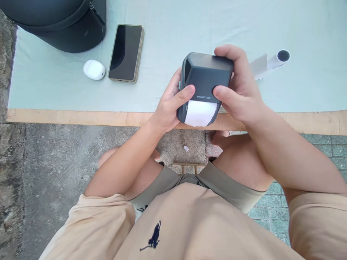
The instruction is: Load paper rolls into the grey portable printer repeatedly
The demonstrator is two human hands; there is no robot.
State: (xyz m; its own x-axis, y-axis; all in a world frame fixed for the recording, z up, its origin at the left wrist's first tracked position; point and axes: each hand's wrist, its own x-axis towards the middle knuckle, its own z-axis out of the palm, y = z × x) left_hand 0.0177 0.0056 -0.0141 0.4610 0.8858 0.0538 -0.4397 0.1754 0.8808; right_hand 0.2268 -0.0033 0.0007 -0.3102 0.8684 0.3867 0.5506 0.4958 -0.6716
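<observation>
A dark label printer (pixel 208 77) marked NIIMBOT is held up between both hands, over the table's near edge. From its lower end a white paper strip (pixel 201 112) sticks out. My left hand (pixel 173 101) grips the printer's left side, thumb on the front and the other fingers partly hidden behind it. My right hand (pixel 240 86) wraps the right side, its thumb pressed on the front near the lettering and its index finger at the top corner. To the right of my right hand lies a white paper roll (pixel 278 59) with a dark core and a loose torn end.
On the pale green tablecloth (pixel 168 39) lie a smartphone (pixel 126 54) and a white oval case (pixel 94 69). A black zippered bag (pixel 67 25) stands at the back left. The wooden table edge (pixel 81 118) runs across, above my knees. A paper scrap (pixel 186 148) is on the ground.
</observation>
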